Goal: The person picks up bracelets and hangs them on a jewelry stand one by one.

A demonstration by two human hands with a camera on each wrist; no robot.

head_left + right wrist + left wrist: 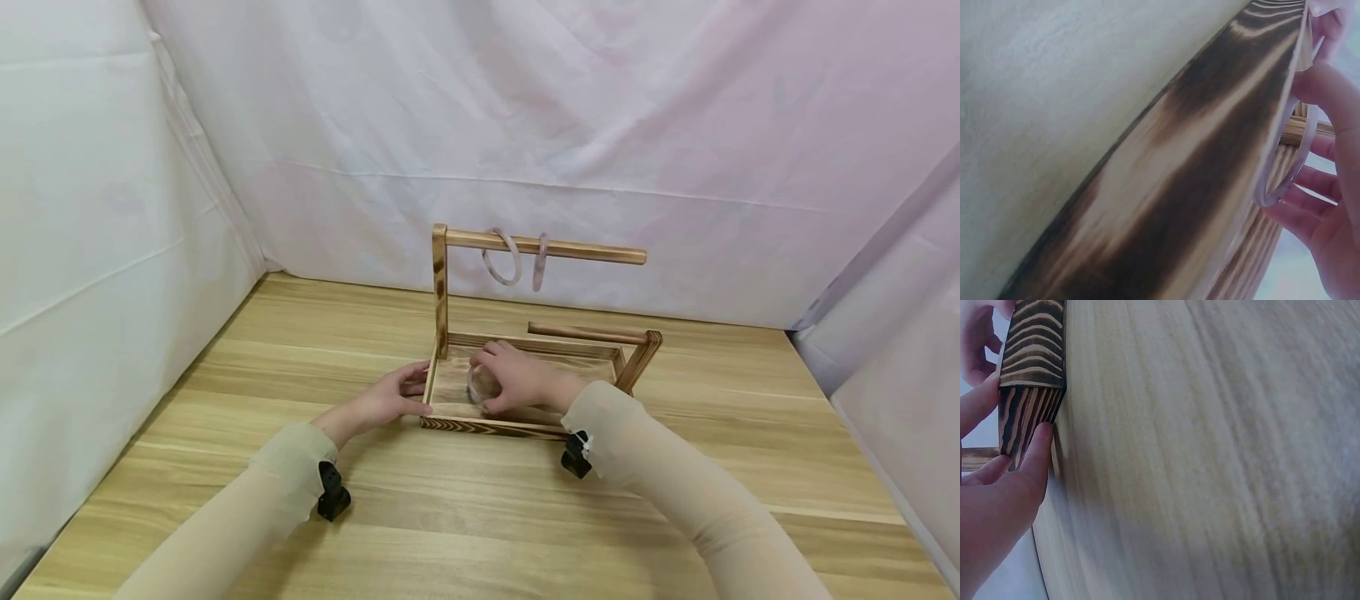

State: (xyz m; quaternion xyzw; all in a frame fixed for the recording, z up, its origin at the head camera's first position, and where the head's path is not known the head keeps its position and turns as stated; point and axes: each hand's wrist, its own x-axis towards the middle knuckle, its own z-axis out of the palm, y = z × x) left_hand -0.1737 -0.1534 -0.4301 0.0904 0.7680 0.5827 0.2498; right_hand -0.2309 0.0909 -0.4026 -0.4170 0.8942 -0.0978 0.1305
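A wooden stand with a shallow tray base (480, 427) sits on the table; its striped front corner shows in the left wrist view. My left hand (390, 396) holds the tray's left end, thumb at the front corner and fingers along the end wall. Inside the tray, my right hand (517, 379) grips a pale, translucent bangle (1270, 199) between thumb and fingers, the ring standing on edge. Two more pale pinkish bangles hang on the stand's tall bar (592, 251): a left bangle (517, 265) turned partly face-on and a right bangle (539, 262) seen nearly edge-on.
A lower bar (585, 332) reaches leftward from a slanted post (639, 362) at the tray's right end, and the right forearm passes just in front of that post. An upright post (440, 292) carries the tall bar. White-pink cloth (600, 108) surrounds the wood-grain table (465, 517).
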